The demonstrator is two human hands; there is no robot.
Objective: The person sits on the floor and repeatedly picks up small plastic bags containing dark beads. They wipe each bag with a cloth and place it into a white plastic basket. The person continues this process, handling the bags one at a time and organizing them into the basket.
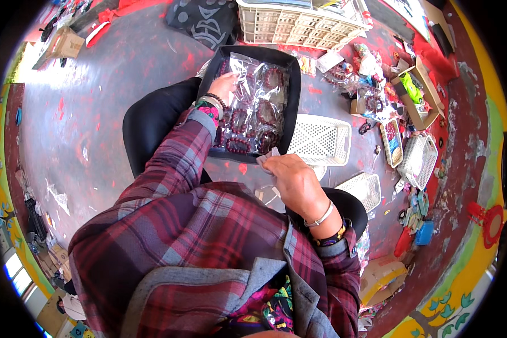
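Note:
A black open box (pixel 292 107) rests between my knees. In it lie clear plastic bags, several holding dark red beaded bracelets (pixel 239 145) in rows. My left hand (pixel 223 88) reaches into the box's upper left, its bent fingers closed at the edge of a clear plastic bag (pixel 245 66); the fingertips are partly hidden. Just outside the box's near right corner is my right hand (pixel 294 179). It is closed on a crumpled greyish-pink cloth (pixel 268 158), whose end sticks out beside the box rim.
Right of the box stands a white perforated basket (pixel 321 138), with a smaller white basket (pixel 361 190) nearer me. A large cream crate (pixel 298 27) and a dark patterned bag (pixel 203 22) are beyond the box. Bagged goods and a cardboard box (pixel 419 93) clutter the right side.

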